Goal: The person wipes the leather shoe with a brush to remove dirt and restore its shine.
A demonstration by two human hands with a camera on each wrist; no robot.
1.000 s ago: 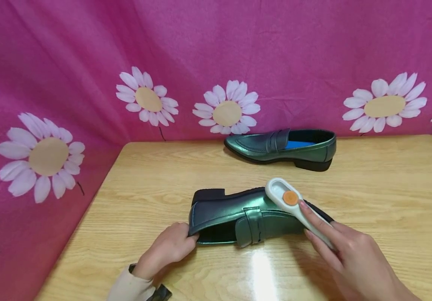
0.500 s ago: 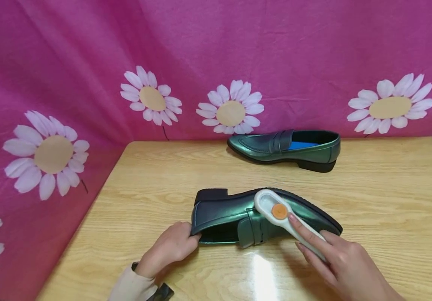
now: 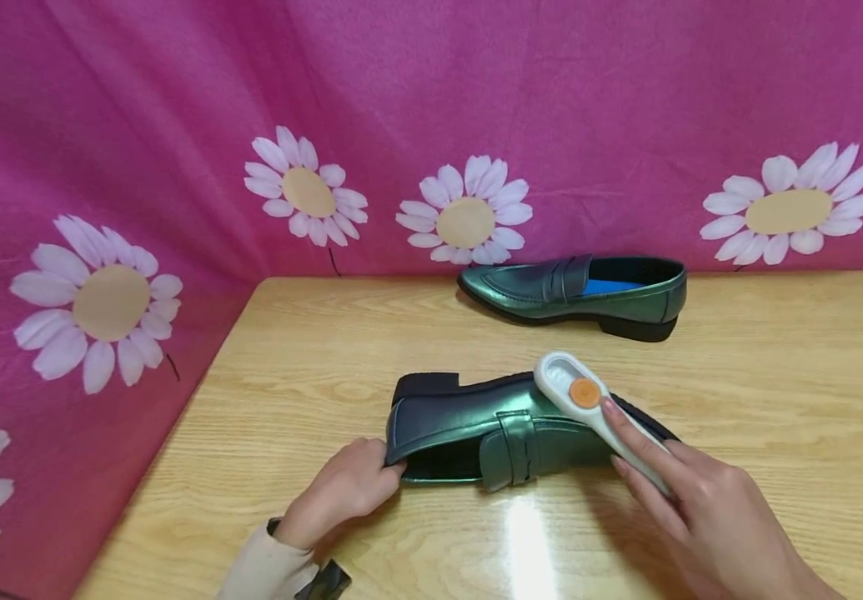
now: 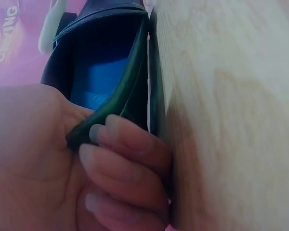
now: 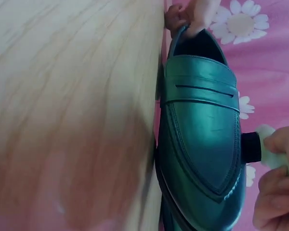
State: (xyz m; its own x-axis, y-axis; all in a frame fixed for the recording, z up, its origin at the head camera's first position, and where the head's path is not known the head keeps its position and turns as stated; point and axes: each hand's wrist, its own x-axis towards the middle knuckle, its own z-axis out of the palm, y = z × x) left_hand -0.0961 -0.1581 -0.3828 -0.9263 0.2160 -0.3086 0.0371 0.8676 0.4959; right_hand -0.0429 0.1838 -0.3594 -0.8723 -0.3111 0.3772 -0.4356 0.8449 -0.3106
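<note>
A dark green metallic loafer (image 3: pixel 439 425) lies on its side on the table, its opening facing the person and its toe pointing right. At the heel, my left hand (image 3: pixel 347 482) grips the back rim, fingers curled over the edge; a blue insole (image 4: pixel 98 77) shows inside in the left wrist view. My right hand (image 3: pixel 724 508) holds a white-handled shoe brush (image 3: pixel 554 375) with an orange button, the index finger stretched along the handle. In the right wrist view its dark bristles (image 5: pixel 251 147) meet the loafer's side near the toe.
The matching loafer (image 3: pixel 529 287) stands upright at the back of the wooden table (image 3: pixel 311 350), toe pointing left. Behind and to the left hangs a pink cloth (image 3: pixel 589 100) printed with white daisies.
The brush swept left and toward the person, close to the loafer's strap, then back right and away over the upper side. The left hand keeps its grip on the heel.
</note>
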